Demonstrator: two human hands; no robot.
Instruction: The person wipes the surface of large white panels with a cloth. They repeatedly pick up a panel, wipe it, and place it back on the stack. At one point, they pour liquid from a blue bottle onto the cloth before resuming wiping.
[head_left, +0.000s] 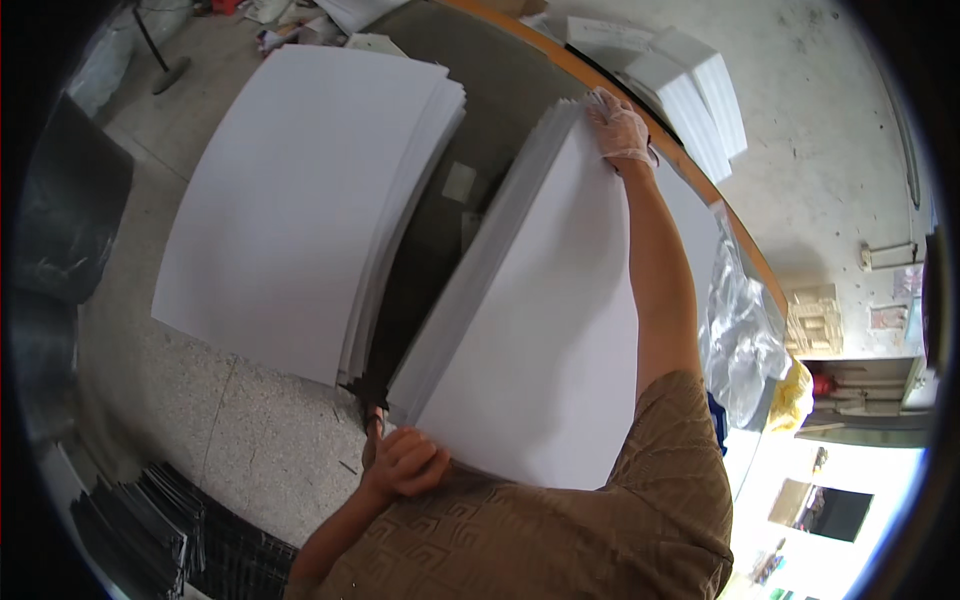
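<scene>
A thick stack of large white sheets [545, 330] lies on a dark table [480, 90] in front of me. My right hand [620, 128], in a thin clear glove, reaches across and grips the stack's far corner. Bare and curled, my left hand [405, 462] holds the stack's near corner by the table's edge. A second, larger pile of white sheets [300, 200] rests to the left on the same table, apart from both hands.
Clear plastic wrap [745, 340] hangs off the table's right edge. Smaller white paper stacks [690, 90] sit on the floor beyond the table. Dark sheets [150, 530] are piled at lower left on the concrete floor. A yellow bag [792, 398] lies at right.
</scene>
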